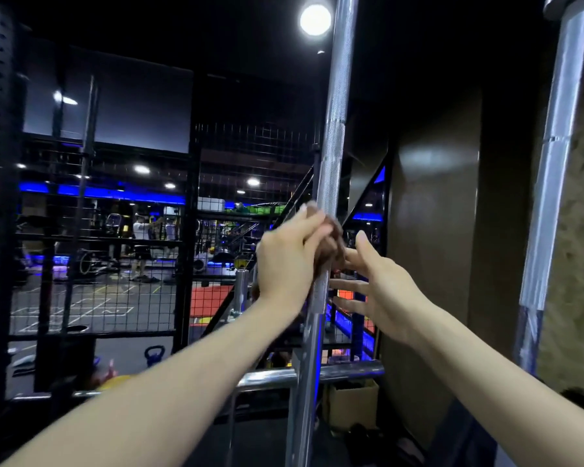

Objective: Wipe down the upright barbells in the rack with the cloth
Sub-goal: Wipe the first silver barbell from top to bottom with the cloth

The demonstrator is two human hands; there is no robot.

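Observation:
A silver knurled barbell stands upright in the middle of the view. My left hand grips a brown cloth wrapped against the bar at chest height. My right hand hovers just right of the bar with its fingers spread and straight, fingertips near the cloth and the shaft. A second upright barbell stands at the far right, untouched.
A horizontal chrome rail crosses low in front of the bar. A black wire-mesh fence stands behind, with a gym floor and people beyond. A dark wall panel rises on the right, a cardboard box at its foot.

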